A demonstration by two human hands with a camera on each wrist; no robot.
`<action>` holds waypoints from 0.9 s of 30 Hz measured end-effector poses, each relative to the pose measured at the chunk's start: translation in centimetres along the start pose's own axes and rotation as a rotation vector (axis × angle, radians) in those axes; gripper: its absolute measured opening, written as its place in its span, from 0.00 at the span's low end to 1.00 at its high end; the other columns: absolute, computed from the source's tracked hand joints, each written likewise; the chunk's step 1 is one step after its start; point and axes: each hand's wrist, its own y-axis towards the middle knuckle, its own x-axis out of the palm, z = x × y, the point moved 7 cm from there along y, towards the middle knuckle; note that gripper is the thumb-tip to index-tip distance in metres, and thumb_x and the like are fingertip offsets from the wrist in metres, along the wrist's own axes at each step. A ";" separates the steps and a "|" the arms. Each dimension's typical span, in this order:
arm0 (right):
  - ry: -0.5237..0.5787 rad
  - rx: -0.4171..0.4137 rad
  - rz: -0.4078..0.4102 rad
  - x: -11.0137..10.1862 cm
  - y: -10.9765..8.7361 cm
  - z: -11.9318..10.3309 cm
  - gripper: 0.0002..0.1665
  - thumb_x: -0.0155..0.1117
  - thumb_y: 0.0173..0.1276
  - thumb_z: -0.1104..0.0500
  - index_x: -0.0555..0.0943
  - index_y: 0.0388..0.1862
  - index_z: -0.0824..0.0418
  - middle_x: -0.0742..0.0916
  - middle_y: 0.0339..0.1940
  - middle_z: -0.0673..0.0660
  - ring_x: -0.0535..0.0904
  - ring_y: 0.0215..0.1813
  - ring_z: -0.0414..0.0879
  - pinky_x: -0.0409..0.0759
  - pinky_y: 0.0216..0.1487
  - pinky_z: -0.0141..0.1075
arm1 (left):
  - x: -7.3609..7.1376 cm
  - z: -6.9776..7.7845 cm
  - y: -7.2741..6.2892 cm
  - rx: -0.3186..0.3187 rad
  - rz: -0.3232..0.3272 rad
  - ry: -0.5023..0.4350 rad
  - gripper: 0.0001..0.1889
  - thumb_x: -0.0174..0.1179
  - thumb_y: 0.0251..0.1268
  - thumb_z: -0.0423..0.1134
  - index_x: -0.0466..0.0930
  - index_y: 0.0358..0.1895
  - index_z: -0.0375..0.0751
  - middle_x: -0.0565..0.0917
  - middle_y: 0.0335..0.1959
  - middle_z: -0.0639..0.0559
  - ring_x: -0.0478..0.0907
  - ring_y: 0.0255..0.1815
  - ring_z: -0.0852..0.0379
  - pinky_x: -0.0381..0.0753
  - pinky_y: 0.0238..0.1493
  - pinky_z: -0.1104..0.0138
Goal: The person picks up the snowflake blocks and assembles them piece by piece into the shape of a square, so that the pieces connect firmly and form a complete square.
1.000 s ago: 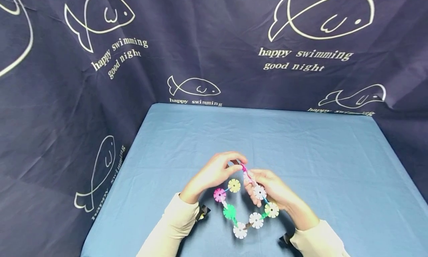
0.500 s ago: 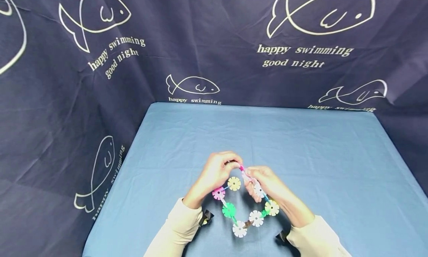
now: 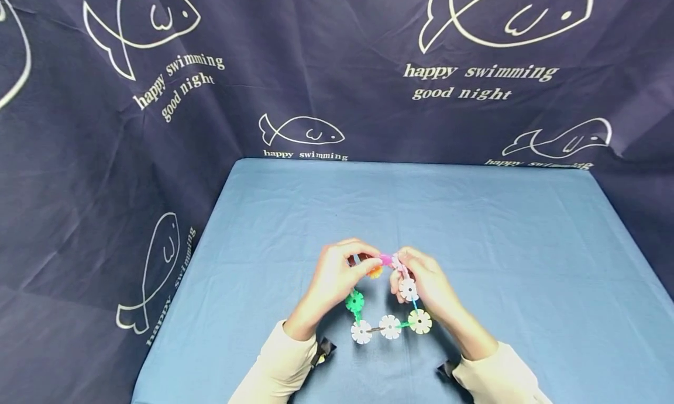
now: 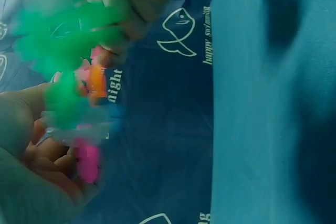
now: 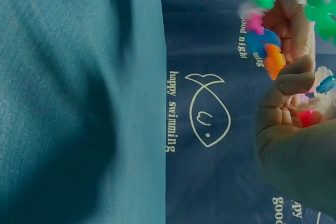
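Note:
A chain of interlocking plastic snowflake discs hangs in a loop between the two hands. In the head view, a green disc point(image 3: 354, 301), white disc point(image 3: 361, 332), second white disc point(image 3: 390, 327) and yellow disc point(image 3: 420, 321) form its lower part. At the top, my left hand point(image 3: 329, 278) pinches a magenta disc point(image 3: 387, 259), with an orange disc point(image 3: 375, 272) just under the fingers. My right hand point(image 3: 429, 281) grips the pale pink discs beside it, above another white disc point(image 3: 408, 289). Fingers hide part of the upper left side. Green discs point(image 4: 68, 30) look blurred in the left wrist view.
A blue cloth point(image 3: 295, 205) covers the table. Dark blue curtains point(image 3: 379, 117) with white fish prints stand behind it and on the left. Black straps point(image 3: 323, 350) sit at the cuffs of the light sleeves point(image 3: 274, 363).
The chain's left side has risen toward my left hand, and its upper discs are now hidden there. The lower row has moved up and left. An orange disc now shows under the left fingers.

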 end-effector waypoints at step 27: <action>-0.141 -0.146 0.027 0.8 -0.1 -0.8 0.14 0.34 0.85 0.62 0.63 0.41 0.72 0.80 0.17 0.57 0.76 0.20 0.44 0.73 0.22 0.31 | 0.8 0.0 -0.3 0.020 0.070 0.069 0.03 0.76 0.54 0.36 0.91 0.30 0.46 0.82 0.19 0.64 0.75 0.27 0.67 0.73 0.28 0.72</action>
